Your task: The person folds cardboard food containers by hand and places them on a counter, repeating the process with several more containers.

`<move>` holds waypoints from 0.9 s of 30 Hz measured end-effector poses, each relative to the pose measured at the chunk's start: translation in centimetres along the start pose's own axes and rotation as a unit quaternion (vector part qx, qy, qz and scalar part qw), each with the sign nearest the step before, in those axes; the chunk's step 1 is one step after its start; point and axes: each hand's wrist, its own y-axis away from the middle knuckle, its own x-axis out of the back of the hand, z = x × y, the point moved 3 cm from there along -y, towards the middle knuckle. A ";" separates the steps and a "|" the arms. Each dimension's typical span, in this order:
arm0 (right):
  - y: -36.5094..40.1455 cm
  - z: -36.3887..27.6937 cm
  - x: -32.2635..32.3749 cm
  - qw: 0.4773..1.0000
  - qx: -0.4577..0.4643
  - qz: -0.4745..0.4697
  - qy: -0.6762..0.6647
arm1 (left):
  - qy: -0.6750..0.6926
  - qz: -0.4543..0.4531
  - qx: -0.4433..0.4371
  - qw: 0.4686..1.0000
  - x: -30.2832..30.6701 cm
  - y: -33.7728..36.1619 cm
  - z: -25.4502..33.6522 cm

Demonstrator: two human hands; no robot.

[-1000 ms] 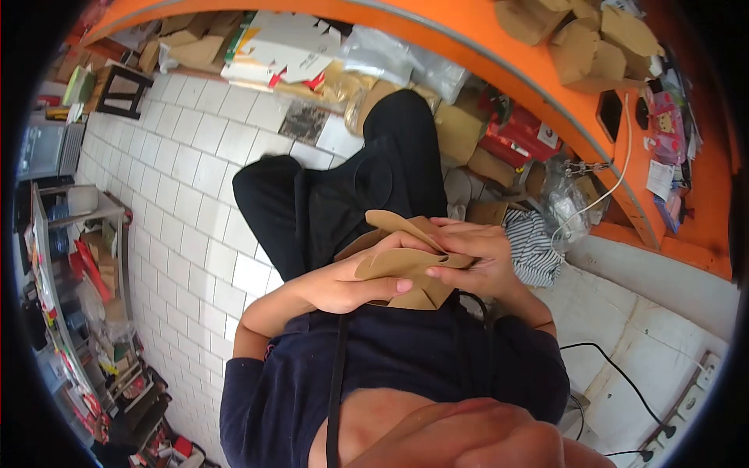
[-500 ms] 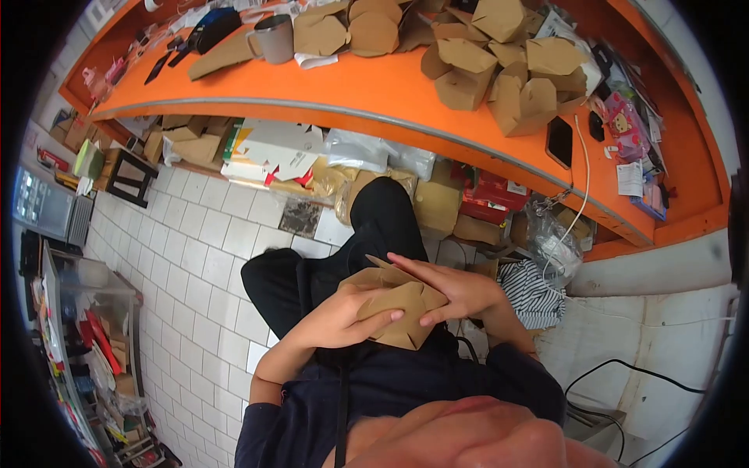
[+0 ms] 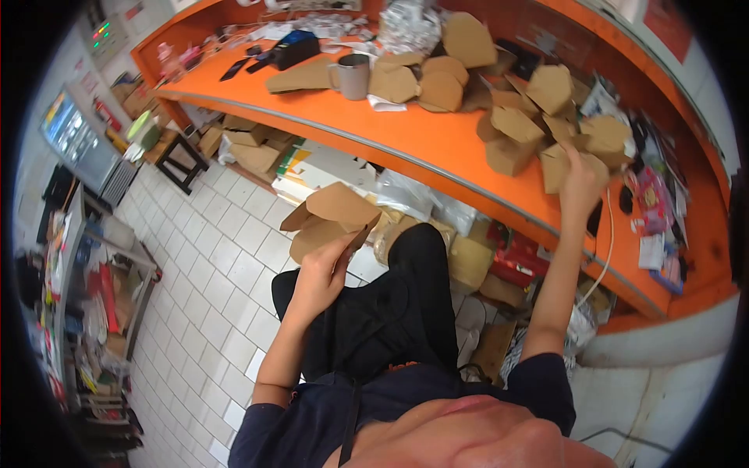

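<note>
My left hand (image 3: 318,273) grips a brown paper takeout box (image 3: 343,204) by its near side, holding it over the tiled floor with its flaps standing open. My right hand (image 3: 581,187) is stretched out to the counter, its fingers closed at the upper edge of another takeout box (image 3: 552,170); the thumb is hidden. Close around that hand stand more open takeout boxes, one to the left (image 3: 511,140) and one to the right (image 3: 607,139).
The orange counter (image 3: 437,136) also bears a grey mug (image 3: 353,76), flat folded cardboard (image 3: 300,76) and a white cable (image 3: 608,234). Boxes and plastic bags (image 3: 406,193) fill the shelf below. A cluttered rack (image 3: 101,296) stands at the left, with a black stool (image 3: 181,162) beyond it.
Both hands were together on one box at my lap. The left hand has carried it forward and left; the right hand has let go and reached to the boxes on the counter. The view has shifted.
</note>
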 end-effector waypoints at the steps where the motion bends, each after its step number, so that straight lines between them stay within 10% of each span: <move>1: 0.0 -1.2 1.6 0.989 0.069 0.122 -0.036 | -0.005 0.006 0.019 1.000 0.4 0.6 -1.0; 5: -1.8 -6.5 2.7 0.968 0.152 0.195 0.043 | -0.065 0.048 0.023 0.996 1.7 2.6 -3.9; 9: -3.2 -7.7 -4.0 0.977 0.158 -0.111 0.094 | -0.045 0.122 0.054 0.990 0.7 3.3 -4.6; 12: -1.9 -6.6 -8.1 0.954 0.257 -0.046 0.146 | -0.034 0.091 0.053 0.994 0.0 4.1 -6.5; 15: -4.4 -7.1 -3.5 0.973 0.126 -0.122 0.149 | 0.006 0.018 0.051 0.999 0.4 5.0 -6.0; 16: -3.6 -8.9 0.3 0.981 0.154 -0.044 0.109 | -0.014 0.052 0.014 0.998 0.0 5.2 -6.1; 17: -3.4 -7.8 -2.1 0.885 0.310 0.327 -0.114 | -0.032 0.075 -0.030 0.996 -0.3 5.1 -6.4; 18: -1.8 -8.9 -1.0 0.961 0.227 0.148 -0.047 | -0.023 0.089 -0.009 0.996 0.0 4.8 -5.7; 27: 8.4 -22.0 1.6 0.967 0.184 -0.108 -0.141 | -0.097 -0.010 0.106 0.990 -5.9 2.7 -1.7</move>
